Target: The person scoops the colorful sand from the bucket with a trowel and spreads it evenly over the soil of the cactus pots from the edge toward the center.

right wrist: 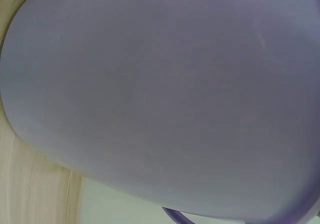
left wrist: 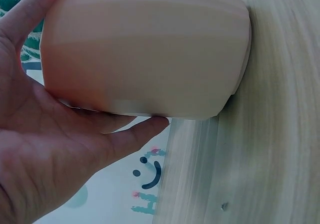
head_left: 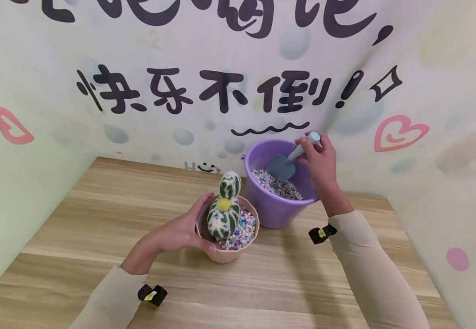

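Note:
My left hand (head_left: 184,228) holds a pale pink flowerpot (left wrist: 145,48) from its left side, the thumb along the near rim and the fingers round the far side. In the pot stands a green-and-white cactus (head_left: 224,219) with a yellow flower, and colourful pebbles (head_left: 244,230) lie on its right side. My right hand (head_left: 322,160) grips the light-blue handle of a small shovel (head_left: 281,168) over the purple bucket (head_left: 277,212). The shovel's grey-blue blade dips towards the pebbles (head_left: 272,180) inside. The bucket's wall fills most of the right wrist view, where the hand is hidden.
Pot and bucket stand close together on a wood-grain table (head_left: 110,214), the bucket behind and to the right. Behind them rises a printed wall covering (head_left: 172,123) with large dark lettering. A black wrist strap (head_left: 322,234) sits at each sleeve cuff.

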{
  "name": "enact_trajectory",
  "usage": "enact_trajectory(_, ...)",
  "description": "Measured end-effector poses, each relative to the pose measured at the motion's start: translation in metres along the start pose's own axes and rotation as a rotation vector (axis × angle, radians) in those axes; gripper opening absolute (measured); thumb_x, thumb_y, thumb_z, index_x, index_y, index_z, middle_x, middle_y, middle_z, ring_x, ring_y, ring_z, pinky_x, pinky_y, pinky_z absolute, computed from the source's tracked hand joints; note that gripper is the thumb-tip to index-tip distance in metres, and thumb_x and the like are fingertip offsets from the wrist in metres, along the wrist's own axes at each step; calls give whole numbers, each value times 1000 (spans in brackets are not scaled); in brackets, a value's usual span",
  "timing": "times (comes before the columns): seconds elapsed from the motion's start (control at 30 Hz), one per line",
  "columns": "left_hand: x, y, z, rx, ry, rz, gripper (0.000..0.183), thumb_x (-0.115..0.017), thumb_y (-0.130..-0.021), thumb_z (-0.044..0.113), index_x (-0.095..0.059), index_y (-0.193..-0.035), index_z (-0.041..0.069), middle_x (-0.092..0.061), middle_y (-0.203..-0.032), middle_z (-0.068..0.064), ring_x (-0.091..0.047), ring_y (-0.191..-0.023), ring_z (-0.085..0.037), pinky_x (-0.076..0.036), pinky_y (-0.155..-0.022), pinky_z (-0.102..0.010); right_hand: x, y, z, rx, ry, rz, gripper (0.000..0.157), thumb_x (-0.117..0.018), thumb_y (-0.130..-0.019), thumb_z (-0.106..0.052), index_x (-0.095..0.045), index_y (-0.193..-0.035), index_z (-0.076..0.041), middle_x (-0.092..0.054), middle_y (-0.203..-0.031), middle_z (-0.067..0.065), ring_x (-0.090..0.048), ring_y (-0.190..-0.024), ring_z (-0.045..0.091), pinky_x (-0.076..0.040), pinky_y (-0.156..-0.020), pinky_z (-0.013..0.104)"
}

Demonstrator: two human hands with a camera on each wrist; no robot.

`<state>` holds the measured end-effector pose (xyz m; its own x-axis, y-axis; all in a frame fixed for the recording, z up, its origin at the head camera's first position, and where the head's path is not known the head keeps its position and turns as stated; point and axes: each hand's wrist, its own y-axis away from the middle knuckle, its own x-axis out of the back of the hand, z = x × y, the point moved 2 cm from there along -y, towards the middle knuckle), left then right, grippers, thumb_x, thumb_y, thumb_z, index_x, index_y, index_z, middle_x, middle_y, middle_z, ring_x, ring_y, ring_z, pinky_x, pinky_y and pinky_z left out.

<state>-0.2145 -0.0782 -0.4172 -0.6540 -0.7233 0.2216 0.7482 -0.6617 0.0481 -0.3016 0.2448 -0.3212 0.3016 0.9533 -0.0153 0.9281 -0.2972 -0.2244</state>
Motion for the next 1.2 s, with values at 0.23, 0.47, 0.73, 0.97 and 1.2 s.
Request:
enact_trajectory(0.23,0,0,0,-10,-1,-2,127,-88,-69,17,6,-156,15,-3,-164,-8,-9,-148,-31,-8,-119,-53,-2,-2,1,-5,31,-33,20,-63,-95,-21,-55,-112,-13,-68,-102,5,-66,-92,23,-53,-74,28)
enact_trajectory(0.47,1,-2,0,-22,-10,1,127,-88,-69,18,4,-156,16,-5,-163,-7,-10,-148,-29,-9,-119,-53,-4,0,-2,-12,149,-116,20,-58,-98,-24,-51,-114,-16,-64,-114,15,-61,-109,25,-51,-96,40)
enact_trajectory(0.73,0,-3,0,-21,-9,-3,126,-88,-70,17,4,-156,17,-5,-163,-6,-10,-148,-29,-9,-119,-53,-4,2,-1,21,189,-208,18,-54,-100,-22,-48,-114,-12,-63,-109,16,-61,-107,24,-50,-96,40)
enact_trajectory(0.97,0,-2,-1,-32,-4,-5,126,-88,-69,18,4,-156,16,-5,-163,-6,-10,-148,-29,-9,-119,-52,-8,4,0,50,252,-254,27,-53,-101,-25,-44,-119,-6,-62,-109,17,-61,-104,22,-51,-87,33)
enact_trajectory(1.2,0,-2,-1,-29,1,-2,126,-88,-69,18,4,-156,16,-6,-163,-6,-10,-148,-28,-9,-119,-52,-9,6,1,45,277,-256,18,-52,-101,-26,-47,-112,-13,-63,-102,14,-61,-100,22,-51,-81,32)
